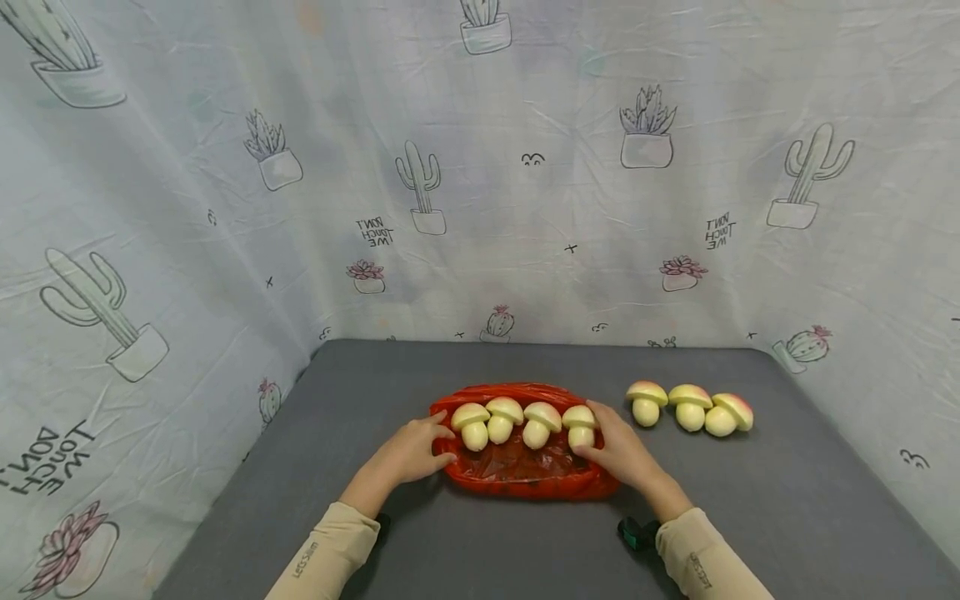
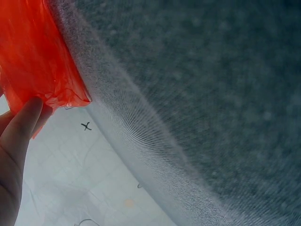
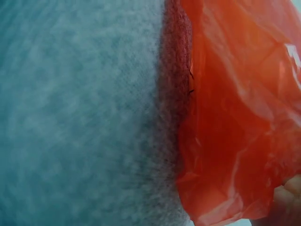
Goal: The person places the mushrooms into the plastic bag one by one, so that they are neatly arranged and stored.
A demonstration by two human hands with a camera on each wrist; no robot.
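**Left hand [image 1: 414, 450] and right hand [image 1: 621, 450] grip a red plastic bag [image 1: 521, 490] from both ends**

Nearest me, two beige sleeves [image 1: 324, 552] reach over the dark grey cloth-covered counter [image 1: 495, 554], a black device [image 1: 637, 534] by the right wrist. Beyond the cuffs, each grip is clamped on the bag, thumb and fingers bent round its end: the left hand at its left end, the right hand at its right.

The bag lies mouth up in the middle of the counter. Inside sit four pale-yellow mushroom-shaped pieces [image 1: 537, 427] in a row, caps toward the far rim; the rightmost is just beside the right hand, though I can't tell whether they touch.

Farther right on the counter are three similar pieces with red-tinged caps [image 1: 689, 407]. Behind everything hangs a pale curtain [image 1: 480, 100] printed with potted cacti.
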